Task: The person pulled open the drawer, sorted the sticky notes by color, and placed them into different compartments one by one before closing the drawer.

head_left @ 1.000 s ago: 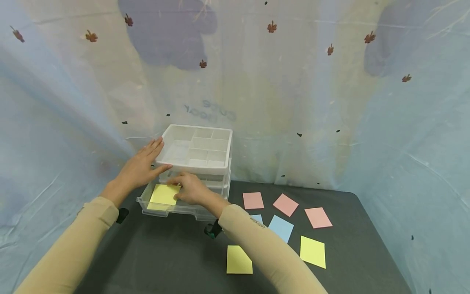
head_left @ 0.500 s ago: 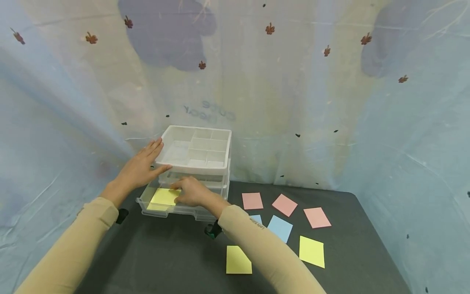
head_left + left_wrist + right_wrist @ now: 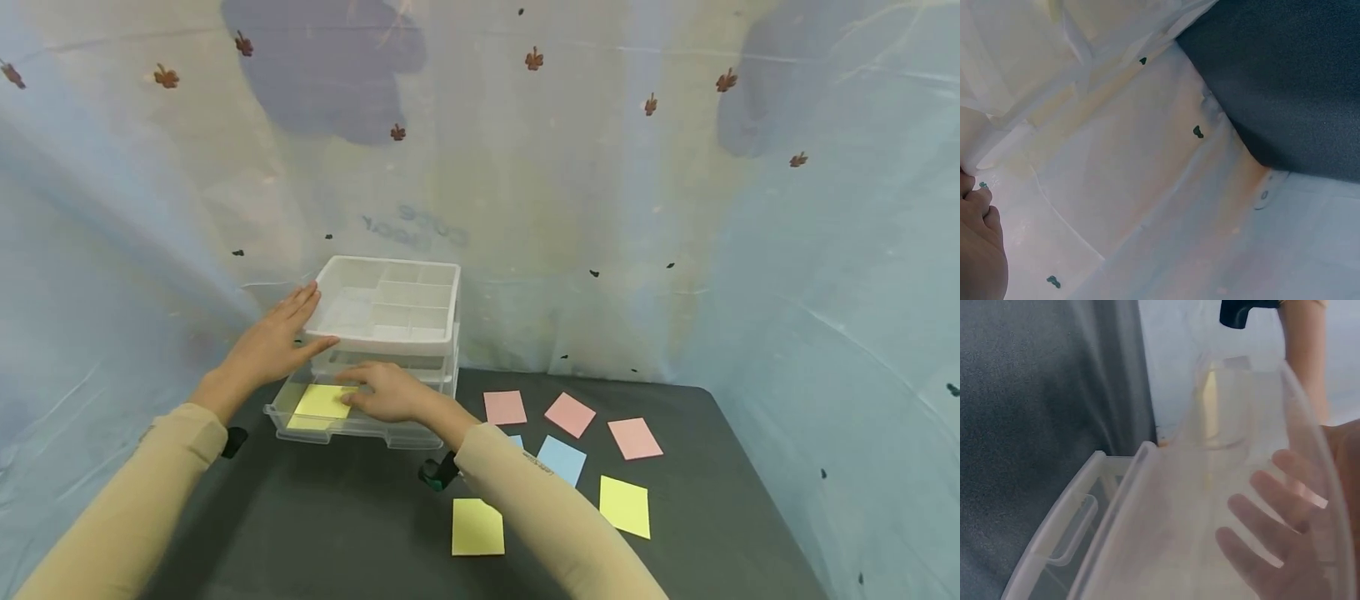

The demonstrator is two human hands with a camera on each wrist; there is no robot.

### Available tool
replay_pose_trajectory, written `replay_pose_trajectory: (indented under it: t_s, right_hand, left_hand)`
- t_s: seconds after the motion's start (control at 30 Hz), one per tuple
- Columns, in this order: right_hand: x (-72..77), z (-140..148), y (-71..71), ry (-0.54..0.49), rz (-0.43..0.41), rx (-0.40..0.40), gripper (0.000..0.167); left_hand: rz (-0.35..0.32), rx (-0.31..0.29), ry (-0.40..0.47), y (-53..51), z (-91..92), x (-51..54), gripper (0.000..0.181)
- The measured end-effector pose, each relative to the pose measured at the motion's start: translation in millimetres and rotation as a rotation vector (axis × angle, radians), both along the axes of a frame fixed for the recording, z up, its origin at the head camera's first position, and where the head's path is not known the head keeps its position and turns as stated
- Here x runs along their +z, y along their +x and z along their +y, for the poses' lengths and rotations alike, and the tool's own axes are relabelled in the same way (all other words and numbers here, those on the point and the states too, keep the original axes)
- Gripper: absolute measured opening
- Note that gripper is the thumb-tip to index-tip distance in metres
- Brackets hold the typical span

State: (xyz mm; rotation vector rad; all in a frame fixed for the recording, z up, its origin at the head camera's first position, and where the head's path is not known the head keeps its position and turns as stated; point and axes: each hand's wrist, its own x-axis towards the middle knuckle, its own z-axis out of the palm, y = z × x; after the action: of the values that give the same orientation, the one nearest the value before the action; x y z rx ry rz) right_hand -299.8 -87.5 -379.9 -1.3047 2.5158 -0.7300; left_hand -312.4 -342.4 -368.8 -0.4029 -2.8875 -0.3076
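Note:
A white plastic drawer unit [image 3: 378, 344] stands at the back left, its clear bottom drawer [image 3: 408, 435] pulled out. A yellow sticky note [image 3: 311, 407] lies in the left part of this drawer. My left hand [image 3: 264, 346] rests against the unit's upper left side, fingers straight and thumb at the front rim. My right hand [image 3: 388, 393] is inside the drawer, its fingertips over the right edge of the note. Through the clear plastic in the right wrist view, the right hand [image 3: 1279, 525] shows extended fingers. The left wrist view shows only part of the left hand [image 3: 982, 244].
Right of the unit, three pink notes [image 3: 570, 414], blue notes [image 3: 561, 460] and two yellow notes [image 3: 477, 527] lie on the dark table [image 3: 360, 533]. My right forearm partly covers some. The unit's top tray [image 3: 412, 293] has several compartments. A patterned curtain [image 3: 562, 208] hangs behind.
The yellow note in the drawer has settled flatter and lower. My right hand's fingers have loosened from it and lowered slightly. The left hand keeps its place; the head view has shifted slightly.

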Motion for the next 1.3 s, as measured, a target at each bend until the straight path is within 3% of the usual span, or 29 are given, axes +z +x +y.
replay_pose_trajectory:
  t_s: [0.37, 0.6, 0.97, 1.17, 1.3]
  right_hand:
    - [9.2, 37.6, 25.0, -0.219, 0.084, 0.095, 0.045]
    - [8.6, 68.9, 41.5, -0.354, 0.057, 0.046, 0.044]
    - [-19.3, 118.5, 51.6, -0.574, 0.064, -0.101, 0.039]
    - [-37.1, 144.9, 56.1, -0.576, 0.063, -0.185, 0.039]
    - [-57.2, 163.9, 59.0, -0.556, 0.076, -0.213, 0.038]
  left_hand:
    - [-0.019, 0.008, -0.021, 2.4, -3.9, 1.2, 0.100]
    - [0.002, -0.007, -0.019, 1.8, -4.2, -1.1, 0.099]
    - [-0.029, -0.013, -0.025, 0.1, -6.4, 0.7, 0.100]
    - [-0.032, -0.013, -0.020, 0.6, -4.0, 2.5, 0.099]
    - [-0.025, -0.029, -0.013, -0.1, -2.1, 3.2, 0.099]
